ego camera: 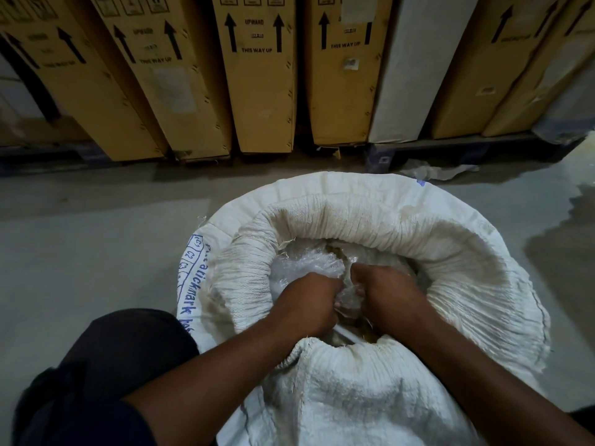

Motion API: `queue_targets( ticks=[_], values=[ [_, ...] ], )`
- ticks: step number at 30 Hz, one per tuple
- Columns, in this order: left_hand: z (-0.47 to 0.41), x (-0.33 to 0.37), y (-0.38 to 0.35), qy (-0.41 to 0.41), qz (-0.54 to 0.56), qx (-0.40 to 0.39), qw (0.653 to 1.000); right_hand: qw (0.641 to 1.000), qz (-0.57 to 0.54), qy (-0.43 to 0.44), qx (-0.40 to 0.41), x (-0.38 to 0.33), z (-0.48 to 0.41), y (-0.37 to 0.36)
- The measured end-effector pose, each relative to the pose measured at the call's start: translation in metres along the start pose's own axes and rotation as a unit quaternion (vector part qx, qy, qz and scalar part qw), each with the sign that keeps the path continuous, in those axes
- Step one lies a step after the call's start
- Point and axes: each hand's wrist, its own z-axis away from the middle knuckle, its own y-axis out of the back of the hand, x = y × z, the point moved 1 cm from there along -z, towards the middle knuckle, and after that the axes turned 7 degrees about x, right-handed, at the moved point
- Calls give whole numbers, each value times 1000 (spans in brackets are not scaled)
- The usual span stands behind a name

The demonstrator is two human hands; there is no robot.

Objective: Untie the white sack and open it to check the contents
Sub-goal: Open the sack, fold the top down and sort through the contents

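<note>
Now L hand [309,300] & R hand [388,296], fists knuckles-up, clench plastic liner [309,268] inside white sack [450,252].

Looks like I'm in a warehouse or stockroom here: tall cardboard cartons [257,75] stamped UPWARD and THIS WAY UP lined across the top of the frame, standing on a dark pallet [450,149], bare concrete floor [80,236] below.

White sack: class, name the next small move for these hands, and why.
Probably pull the clear plastic liner apart: the white sack is already rolled open, yet the left hand and right hand grip the liner bunched over the contents.
</note>
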Motion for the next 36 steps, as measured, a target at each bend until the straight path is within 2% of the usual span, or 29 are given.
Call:
queue_targets(
  ticks=[5, 10, 16, 22, 27, 30, 32, 34, 36],
  values=[
    [-1, -8, -3, 2, 19, -3, 1000, 1000, -4, 1, -15, 7, -2, -1],
    [-1, -9, -7, -56, 43, -28, 997, 1000, 6, 27, -9, 14, 3, 7],
    [-9, -14, -19, -4, 28, -23, 999, 997, 22, 26, -73, 3, 2, 3],
    [-10, -7, -20, -21, 12, -23, 999, 999, 30, 26, -14, -5, 6, -2],
    [-5, -7, -13, -17, 35, 49, 998, 999, 14, 28, 45, -3, 10, -3],
    [2, -5, 0, -48, 18, 74, 996, 995, -98, 12, 32, 6, 7, 4],
    [5, -7, 9, -84, -8, 120, 989, 984, -163, 4, 72, 16, 6, 12],
    [7, -9, 21, -88, 8, 210, 974, 985, -130, -22, 111, 30, 9, 23],
    [6, -15, 29, -46, -13, 290, 956, 993, -65, -62, 72, 42, 17, 29]
  ],
)
